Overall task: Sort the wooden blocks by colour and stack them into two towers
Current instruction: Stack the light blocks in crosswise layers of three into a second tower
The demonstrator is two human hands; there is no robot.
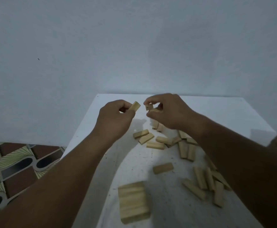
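My left hand (116, 116) is raised over the far part of the white table (225, 109) and grips a pale wooden block (135, 106) by one end. Close to its right, my right hand (165, 111) pinches one or two small wooden blocks (151, 108) between fingertips and thumb. Below the hands, several loose pale blocks (152, 140) lie scattered on the table. A slightly darker block (163, 168) lies alone in the middle. A low stack of pale blocks (132, 201) stands near the front edge. More loose blocks (207, 183) lie at the right, partly hidden by my right forearm.
The table stands against a plain pale wall. Its left edge drops to a patterned tiled floor (15, 165). Fine dark specks dot the table top.
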